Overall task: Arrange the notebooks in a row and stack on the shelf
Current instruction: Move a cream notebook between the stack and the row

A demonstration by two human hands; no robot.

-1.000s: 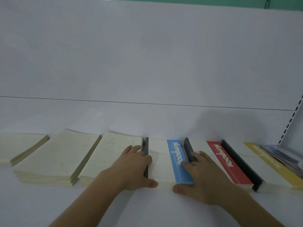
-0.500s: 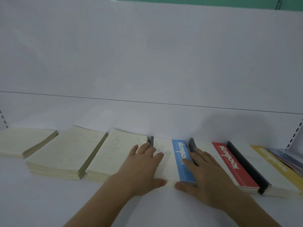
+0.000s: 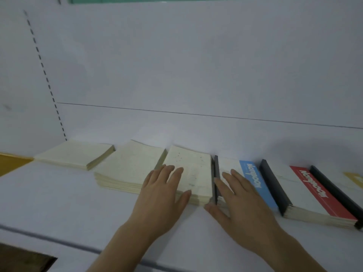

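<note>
Stacks of notebooks lie in a row on the white shelf (image 3: pixel 59 203). From the left come three cream stacks (image 3: pixel 78 156), (image 3: pixel 129 169), (image 3: pixel 194 169), then a blue-banded stack (image 3: pixel 253 179) with a dark spine, a red-banded stack (image 3: pixel 318 191), and a yellow one (image 3: pixel 355 179) cut off at the right edge. My left hand (image 3: pixel 163 195) lies flat with straight fingers on the third cream stack. My right hand (image 3: pixel 239 199) rests flat on the blue-banded stack, thumb at its near edge.
The shelf's white back panel (image 3: pixel 176 65) rises right behind the row. A slotted upright (image 3: pixel 45 75) runs down at the left. The shelf's front lip (image 3: pixel 59 240) is near me, with a dark gap (image 3: pixel 21 260) below left and a yellow surface (image 3: pixel 9 163) at far left.
Both hands have shifted one stack leftward: the left from the blue stack's spine onto the third cream stack, the right from between blue and red onto the blue-banded stack. The view swung left.
</note>
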